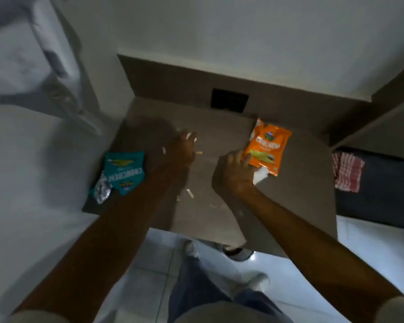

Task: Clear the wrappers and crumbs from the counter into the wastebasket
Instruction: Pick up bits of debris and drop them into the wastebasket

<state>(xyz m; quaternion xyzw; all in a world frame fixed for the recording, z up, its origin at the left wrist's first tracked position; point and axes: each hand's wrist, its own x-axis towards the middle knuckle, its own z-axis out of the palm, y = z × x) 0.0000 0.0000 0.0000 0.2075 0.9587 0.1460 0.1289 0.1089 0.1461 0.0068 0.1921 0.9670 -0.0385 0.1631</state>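
Observation:
An orange snack wrapper [267, 148] lies on the brown counter [301, 194] at the right. My right hand [234, 176] has its fingers on the wrapper's lower left corner, with a bit of white paper [260, 176] beside the palm. A teal snack wrapper [124, 171] with a crumpled silver end lies at the counter's left edge. My left hand [181, 151] rests palm down mid-counter, fingers spread, blurred; whether it holds a crumb is unclear. Small pale crumbs [189, 193] are scattered between my hands. A wastebasket rim [238, 252] peeks out under the counter's front edge.
A dark socket plate [229, 101] is set in the back panel. A red checked cloth [346, 173] hangs on a dark seat at the right. A white appliance [33, 54] stands at the left. My legs and white shoes are over the tiled floor below.

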